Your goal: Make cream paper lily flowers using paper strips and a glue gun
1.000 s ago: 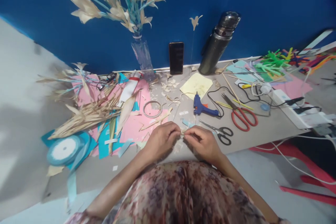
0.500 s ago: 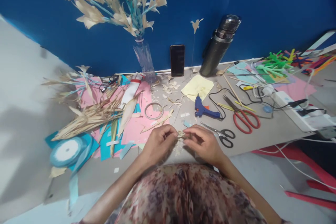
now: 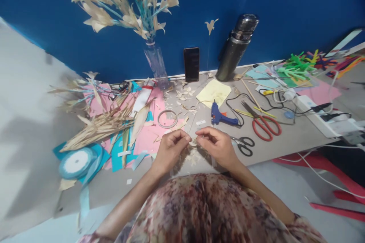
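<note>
Close to the table's front edge, my left hand (image 3: 173,149) and my right hand (image 3: 217,147) face each other, fingertips pinched. Between them is a small pale strip of dried husk (image 3: 193,143), partly hidden by the fingers. Husk scraps (image 3: 194,158) lie on the table below. Just right of my right hand are black-handled scissors (image 3: 245,146), their blades partly covered by it. Beyond the hands rests a blue glue gun (image 3: 224,118), with red-handled scissors (image 3: 266,127) to its right. A roll of tape (image 3: 167,126) lies beyond my left hand.
A bundle of dried husks (image 3: 97,131) and a blue ribbon spool (image 3: 76,163) lie left. At the back stand a bottle of husk flowers (image 3: 156,64), a phone (image 3: 191,64) and a dark flask (image 3: 235,51). Cables run to a power strip (image 3: 313,115) at right.
Both hands have risen slightly away from the table's front edge, still pinching at the husk strip. My right hand now covers more of the black-handled scissors' blades. The view has shifted a little.
</note>
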Tool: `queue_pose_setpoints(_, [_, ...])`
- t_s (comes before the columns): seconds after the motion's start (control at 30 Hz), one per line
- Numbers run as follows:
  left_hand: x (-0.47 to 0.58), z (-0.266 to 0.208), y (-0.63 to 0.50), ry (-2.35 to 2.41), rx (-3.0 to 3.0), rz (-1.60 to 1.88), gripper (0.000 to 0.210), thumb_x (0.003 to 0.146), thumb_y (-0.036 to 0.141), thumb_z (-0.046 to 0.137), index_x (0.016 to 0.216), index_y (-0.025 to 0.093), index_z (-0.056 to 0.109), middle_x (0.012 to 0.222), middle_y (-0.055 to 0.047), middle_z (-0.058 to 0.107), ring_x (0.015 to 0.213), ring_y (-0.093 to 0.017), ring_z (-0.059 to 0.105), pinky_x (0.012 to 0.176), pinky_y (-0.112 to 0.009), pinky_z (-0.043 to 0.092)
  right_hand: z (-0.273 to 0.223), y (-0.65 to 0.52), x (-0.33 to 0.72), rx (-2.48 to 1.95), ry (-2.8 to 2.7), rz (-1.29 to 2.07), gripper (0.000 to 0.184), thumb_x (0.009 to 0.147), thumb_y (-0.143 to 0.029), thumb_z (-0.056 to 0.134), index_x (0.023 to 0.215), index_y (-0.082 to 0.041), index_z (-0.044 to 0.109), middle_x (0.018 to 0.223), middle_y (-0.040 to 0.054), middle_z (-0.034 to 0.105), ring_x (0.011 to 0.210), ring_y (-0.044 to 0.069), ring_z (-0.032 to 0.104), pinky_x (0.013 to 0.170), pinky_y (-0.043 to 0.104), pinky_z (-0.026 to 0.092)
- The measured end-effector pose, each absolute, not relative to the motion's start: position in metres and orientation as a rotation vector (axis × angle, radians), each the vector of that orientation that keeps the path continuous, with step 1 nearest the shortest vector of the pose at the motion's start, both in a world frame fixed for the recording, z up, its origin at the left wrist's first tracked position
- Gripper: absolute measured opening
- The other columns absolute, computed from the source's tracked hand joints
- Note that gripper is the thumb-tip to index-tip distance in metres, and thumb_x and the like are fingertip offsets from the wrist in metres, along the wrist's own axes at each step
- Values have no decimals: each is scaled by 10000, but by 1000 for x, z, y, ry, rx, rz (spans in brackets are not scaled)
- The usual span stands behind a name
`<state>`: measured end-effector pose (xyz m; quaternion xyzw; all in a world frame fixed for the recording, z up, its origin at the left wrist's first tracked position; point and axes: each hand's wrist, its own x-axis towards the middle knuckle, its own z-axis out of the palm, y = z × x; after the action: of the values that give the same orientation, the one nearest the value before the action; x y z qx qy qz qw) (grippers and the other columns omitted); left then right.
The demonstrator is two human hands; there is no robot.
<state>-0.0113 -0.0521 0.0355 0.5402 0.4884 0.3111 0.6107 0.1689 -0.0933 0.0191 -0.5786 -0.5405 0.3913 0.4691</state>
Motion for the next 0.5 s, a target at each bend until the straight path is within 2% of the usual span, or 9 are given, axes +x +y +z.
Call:
queue_pose_setpoints(0.1, [-11,36,-54,1119,1234,744,292,845,408,666,701,156,632,560,17,566,494,-84,429,487,-201,304,24,-87,165,-1359,-1367,913,145,871,-295,662,837,-180,743,760,21,712,649,140,605,616,244,461])
queue_pose_setpoints(0.23, [-14,35,-56,1108,1183,747,335,856,466,659,736,154,652,581,1,598,505,-93,462,493,-202,312,26,-86,162,-1362,-1359,957,205,932,-318,601,880,-186,749,787,29,746,688,151,636,648,250,479])
queue_pose_setpoints(0.4, [-16,35,-57,1081,1019,767,282,823,409,686,713,154,641,585,-2,606,484,-78,446,478,-193,286,20,-87,163,-1350,-1180,1105,290,939,-424,605,862,-176,734,691,20,705,512,108,506,486,225,395])
queue_pose_setpoints(0.5, [-16,35,-56,1066,921,808,247,804,362,701,690,158,619,574,8,588,469,-69,435,460,-190,245,18,-86,165,-1306,-1041,1115,352,948,-479,591,799,-177,693,655,11,663,478,92,441,451,217,350])
